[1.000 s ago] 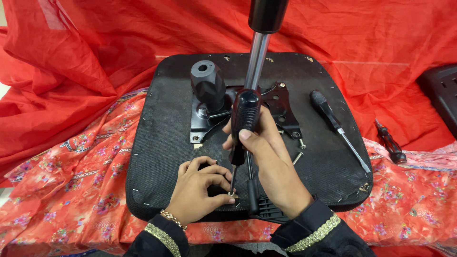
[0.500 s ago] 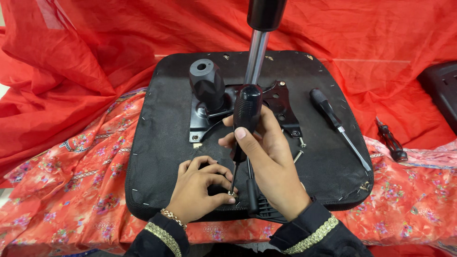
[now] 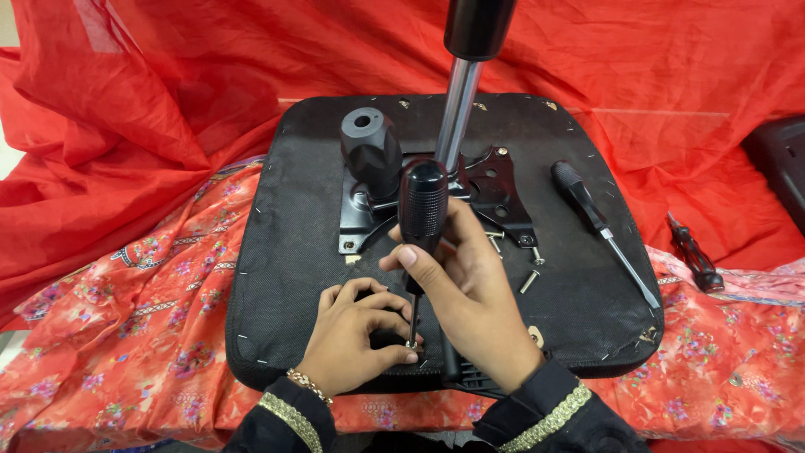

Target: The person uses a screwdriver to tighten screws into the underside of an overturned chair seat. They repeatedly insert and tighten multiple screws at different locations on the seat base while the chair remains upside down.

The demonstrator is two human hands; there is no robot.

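Observation:
An upturned black chair seat (image 3: 285,252) lies on red cloth, with a black metal mechanism plate (image 3: 495,189), a black knob (image 3: 369,147) and a chrome gas cylinder (image 3: 457,109) rising from it. My right hand (image 3: 470,294) grips the black handle of a screwdriver (image 3: 422,210) held upright, tip down near the seat's front edge. My left hand (image 3: 356,335) pinches a small screw (image 3: 411,344) at the screwdriver's tip, fingertips steadying it against the seat.
A second black-handled screwdriver (image 3: 599,226) lies on the seat's right side. Loose screws (image 3: 528,281) sit beside the plate. Another small dark tool (image 3: 692,256) rests on the cloth at the right. Red plain and floral fabric (image 3: 126,277) covers the surroundings. A dark object (image 3: 784,159) is at the far right.
The screwdriver handle has tilted slightly and my right hand has shifted its hold on it. My left hand stays at the tip.

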